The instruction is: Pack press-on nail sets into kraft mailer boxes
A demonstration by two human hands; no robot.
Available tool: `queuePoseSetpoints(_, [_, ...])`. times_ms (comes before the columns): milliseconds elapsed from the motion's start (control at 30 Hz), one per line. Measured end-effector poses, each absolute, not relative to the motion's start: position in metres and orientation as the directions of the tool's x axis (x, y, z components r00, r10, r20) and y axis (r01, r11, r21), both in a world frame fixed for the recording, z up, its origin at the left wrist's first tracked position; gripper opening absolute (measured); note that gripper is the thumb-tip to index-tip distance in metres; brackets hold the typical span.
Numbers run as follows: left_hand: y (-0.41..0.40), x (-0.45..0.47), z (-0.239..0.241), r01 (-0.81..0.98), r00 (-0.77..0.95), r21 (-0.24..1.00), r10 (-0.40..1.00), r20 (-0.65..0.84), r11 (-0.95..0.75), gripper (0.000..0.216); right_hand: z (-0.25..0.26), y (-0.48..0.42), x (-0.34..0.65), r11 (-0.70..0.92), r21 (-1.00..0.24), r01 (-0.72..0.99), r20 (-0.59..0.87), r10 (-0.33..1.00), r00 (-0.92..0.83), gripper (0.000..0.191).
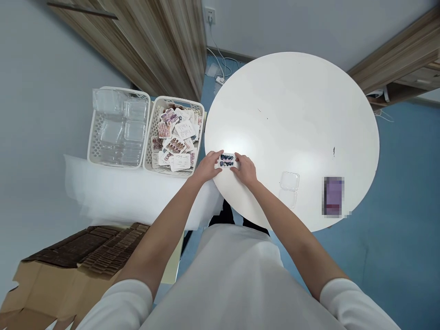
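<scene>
Between my two hands, over the near left part of the white round table, is a small card of dark press-on nails set in two rows. My left hand grips its left end with thumb and fingers. At the right end, my right hand pinches the card's edge. A clear plastic box lies opened flat on the table, to the right of my right forearm. Left of my left hand, a white basket holds many nail cards in brown, pink and purple.
A second basket holds clear plastic boxes. On the table lies a blurred purple item at the right. Cardboard fills the lower left. Cables run on the floor behind the table.
</scene>
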State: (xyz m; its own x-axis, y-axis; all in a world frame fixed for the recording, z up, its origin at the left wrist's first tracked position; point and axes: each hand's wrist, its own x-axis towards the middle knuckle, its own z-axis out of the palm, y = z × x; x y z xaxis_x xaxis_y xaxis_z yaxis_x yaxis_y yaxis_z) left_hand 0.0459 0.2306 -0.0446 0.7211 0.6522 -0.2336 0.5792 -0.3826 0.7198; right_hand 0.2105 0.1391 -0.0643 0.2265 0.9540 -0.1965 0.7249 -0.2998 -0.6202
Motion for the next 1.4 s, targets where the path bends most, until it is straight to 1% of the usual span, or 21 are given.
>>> queuePoseSetpoints(100, [0.225, 0.049, -0.048, 0.541, 0.716, 0.767, 0.667, -0.205, -0.345, 0.069, -0.065, 0.136, 0.212, -0.296, -0.652, 0.698, -0.2, 0.955, 0.218, 0.058])
queuePoseSetpoints(200, [0.216, 0.052, -0.049, 0.518, 0.695, 0.808, 0.689, -0.206, -0.281, 0.072, -0.061, 0.13, 0.216, -0.294, -0.716, 0.634, -0.215, 0.956, 0.2, 0.062])
queuePoseSetpoints(333, [0.2, 0.06, -0.044, 0.493, 0.691, 0.836, 0.693, -0.207, -0.242, 0.074, -0.048, 0.113, 0.229, -0.244, -0.779, 0.578, -0.179, 0.969, 0.169, 0.065])
queuePoseSetpoints(467, [0.174, 0.081, -0.029, 0.458, 0.696, 0.852, 0.699, -0.167, -0.252, 0.072, -0.029, 0.083, 0.251, -0.185, -0.805, 0.563, -0.121, 0.981, 0.15, 0.064])
queuePoseSetpoints(600, [0.135, 0.113, -0.014, 0.418, 0.717, 0.863, 0.686, -0.121, -0.284, 0.069, -0.013, 0.04, 0.282, -0.168, -0.809, 0.564, -0.088, 0.982, 0.166, 0.064])
queuePoseSetpoints(767, [0.082, 0.157, -0.009, 0.415, 0.768, 0.852, 0.625, -0.141, -0.318, 0.074, -0.01, -0.023, 0.325, -0.183, -0.802, 0.568, -0.088, 0.978, 0.19, 0.064])
queuePoseSetpoints(967, [0.031, 0.193, -0.016, 0.459, 0.794, 0.809, 0.577, -0.189, -0.368, 0.07, -0.025, -0.084, 0.356, -0.245, -0.81, 0.532, -0.135, 0.962, 0.237, 0.063])
queuePoseSetpoints(1133, [0.009, 0.201, -0.017, 0.552, 0.788, 0.715, 0.55, -0.278, -0.429, 0.067, -0.037, -0.11, 0.36, -0.278, -0.807, 0.521, -0.172, 0.955, 0.243, 0.061])
queuePoseSetpoints(1233, [0.006, 0.201, -0.017, 0.595, 0.776, 0.647, 0.55, -0.309, -0.477, 0.066, -0.045, -0.114, 0.358, -0.274, -0.784, 0.557, -0.15, 0.954, 0.258, 0.061])
queuePoseSetpoints(1400, [0.013, 0.2, -0.017, 0.601, 0.786, 0.567, 0.547, -0.29, -0.563, 0.065, -0.054, -0.105, 0.358, -0.297, -0.706, 0.643, -0.151, 0.95, 0.273, 0.061])
